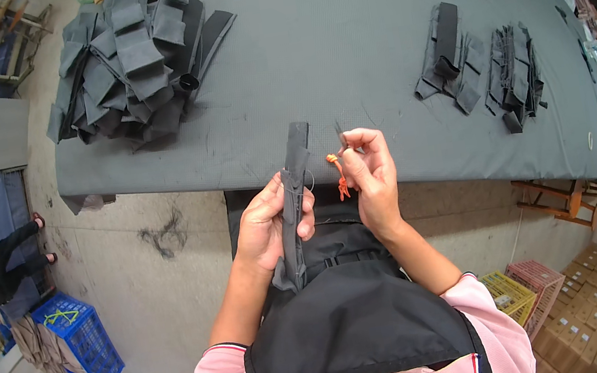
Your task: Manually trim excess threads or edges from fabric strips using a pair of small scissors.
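Note:
My left hand (269,218) is closed round a folded dark grey fabric strip (297,154), held upright at the table's near edge. A loose thread loops out from the strip beside my fingertips. In my right hand (375,179), just to the right of the strip, is a pair of small thread snips (341,134), its thin dark tips pointing up. Most of the snips is hidden by my fingers. A knotted orange cord (341,180) hangs from them. The snips and the strip are apart.
A large heap of grey fabric strips (134,64) lies on the grey-covered table (323,44) at the far left. Two smaller bundles, one left (449,56) and one right (515,73), lie at the right. Crates and cartons stand on the floor; another person (1,265) is at far left.

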Available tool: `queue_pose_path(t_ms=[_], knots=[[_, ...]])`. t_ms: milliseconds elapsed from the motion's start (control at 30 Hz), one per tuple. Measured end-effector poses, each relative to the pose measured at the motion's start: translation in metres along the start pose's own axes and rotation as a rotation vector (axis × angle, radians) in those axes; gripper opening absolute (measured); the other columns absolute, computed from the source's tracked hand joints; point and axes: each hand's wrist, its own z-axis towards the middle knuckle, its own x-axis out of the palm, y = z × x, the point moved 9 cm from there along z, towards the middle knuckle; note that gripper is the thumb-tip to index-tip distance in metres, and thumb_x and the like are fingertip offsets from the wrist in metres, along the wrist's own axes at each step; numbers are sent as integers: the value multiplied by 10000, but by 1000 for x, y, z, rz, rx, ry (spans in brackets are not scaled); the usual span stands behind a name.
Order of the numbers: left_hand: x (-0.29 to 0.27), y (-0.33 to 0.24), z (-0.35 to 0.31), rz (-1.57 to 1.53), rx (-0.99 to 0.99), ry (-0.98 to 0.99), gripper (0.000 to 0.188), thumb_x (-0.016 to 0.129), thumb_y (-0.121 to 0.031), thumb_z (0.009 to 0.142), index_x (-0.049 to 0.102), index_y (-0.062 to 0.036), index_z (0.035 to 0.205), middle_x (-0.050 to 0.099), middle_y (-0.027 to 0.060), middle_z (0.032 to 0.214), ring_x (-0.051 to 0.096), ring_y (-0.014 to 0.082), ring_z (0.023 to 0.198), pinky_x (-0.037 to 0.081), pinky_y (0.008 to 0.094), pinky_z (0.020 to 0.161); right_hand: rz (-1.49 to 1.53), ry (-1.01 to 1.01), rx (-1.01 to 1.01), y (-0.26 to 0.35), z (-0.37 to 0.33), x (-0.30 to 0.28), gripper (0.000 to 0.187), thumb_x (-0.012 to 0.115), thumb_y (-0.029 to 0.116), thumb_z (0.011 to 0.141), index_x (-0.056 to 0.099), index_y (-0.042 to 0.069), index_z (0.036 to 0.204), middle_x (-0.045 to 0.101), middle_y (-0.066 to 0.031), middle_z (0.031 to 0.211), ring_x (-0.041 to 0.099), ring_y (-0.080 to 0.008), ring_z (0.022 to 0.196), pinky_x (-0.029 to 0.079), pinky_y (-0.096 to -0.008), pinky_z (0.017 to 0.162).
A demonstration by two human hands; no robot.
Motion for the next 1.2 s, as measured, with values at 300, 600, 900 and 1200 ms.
queue_pose_path(t_ms=[300,600,900,1200], knots=[[11,11,5,-21,-50,10,271,469,-202,964,452,-50,1187,593,140,852,567,224,564,453,318,538,36,14,-131,7,6,19,172,574,74,915,516,40,1072,503,-25,946,454,-33,600,377,-166,464],[7,8,2,-8,-37,6,283,496,-199,952,445,-39,1180,600,153,835,579,242,570,467,310,534,46,5,-53,3,2,17,144,564,71,922,543,29,1057,531,-13,841,418,-25,537,342,-166,447],[5,-27,-5,690,269,-343,324,537,-141,939,409,-24,1212,643,163,965,635,172,805,520,290,761,-157,25,75,4,0,-2,193,607,48,871,549,7,1050,496,-29,864,482,-58,666,420,-201,589],[7,-17,-9,720,206,-334,591,502,-26,922,154,85,1386,532,133,1163,592,156,992,546,300,794,-913,156,-667,54,-30,29,255,730,45,707,627,33,939,531,-58,747,531,-183,550,443,-280,500]])
